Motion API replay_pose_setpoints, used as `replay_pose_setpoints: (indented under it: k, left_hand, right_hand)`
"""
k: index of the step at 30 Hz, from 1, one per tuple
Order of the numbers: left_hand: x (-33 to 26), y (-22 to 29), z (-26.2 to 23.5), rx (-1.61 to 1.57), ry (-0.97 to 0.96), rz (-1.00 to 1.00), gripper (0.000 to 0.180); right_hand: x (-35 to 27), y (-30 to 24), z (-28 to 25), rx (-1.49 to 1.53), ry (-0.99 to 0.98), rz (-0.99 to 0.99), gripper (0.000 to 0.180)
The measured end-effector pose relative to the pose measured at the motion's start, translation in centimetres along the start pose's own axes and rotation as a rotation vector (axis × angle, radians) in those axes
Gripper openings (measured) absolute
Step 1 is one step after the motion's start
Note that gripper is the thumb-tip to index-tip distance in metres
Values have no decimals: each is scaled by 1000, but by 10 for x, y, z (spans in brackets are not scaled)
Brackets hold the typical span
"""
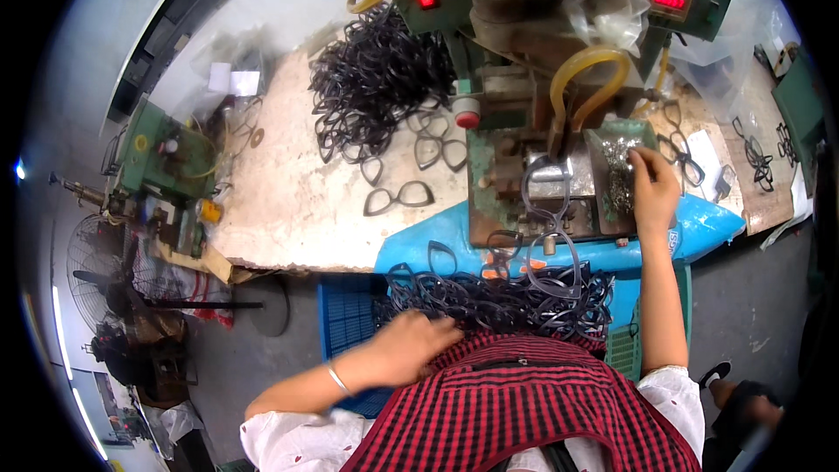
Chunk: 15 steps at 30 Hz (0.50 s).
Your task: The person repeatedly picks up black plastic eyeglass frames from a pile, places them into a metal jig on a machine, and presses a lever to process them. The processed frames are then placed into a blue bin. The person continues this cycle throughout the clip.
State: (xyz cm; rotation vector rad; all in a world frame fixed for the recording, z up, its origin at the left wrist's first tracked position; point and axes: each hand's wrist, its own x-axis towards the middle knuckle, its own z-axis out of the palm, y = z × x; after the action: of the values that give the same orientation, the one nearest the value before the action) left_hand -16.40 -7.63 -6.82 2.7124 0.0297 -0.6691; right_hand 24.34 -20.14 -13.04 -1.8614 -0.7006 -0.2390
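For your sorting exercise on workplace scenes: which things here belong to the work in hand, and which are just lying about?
In use:
left hand on the lap pile of dark frames
right hand at the tray of small metal parts
frame on the green press

Lying about:
bench heap of frames
small green machine
floor fan

Bright, even indoor light, soft shadows, black fisheye corners with bent edges. The left hand (409,348) is slightly motion-blurred; red displays (669,0) glow.

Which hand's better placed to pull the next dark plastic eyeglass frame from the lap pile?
Left. The left hand already rests on the pile of dark plastic eyeglass frames in the lap; the right hand is up at the grey metal tray of small parts.
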Motion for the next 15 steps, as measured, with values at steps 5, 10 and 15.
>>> replay_pose_setpoints:
  k: [5, 10, 15]
  left_hand:
    - [45, -106, -62, 249, 877, -458, 35]
    - [103, -215, 17, -59, 988, -693, 22]
    - [128, -191, 8, -344, 1166, -570, 16]
  right_hand:
    - [-9, 3, -4, -27, 3, -47, 14]
    - [-31, 9, -42, -29, 93, -36, 10]
    - [-29, -33, -51, 305, -1, 206, 8]
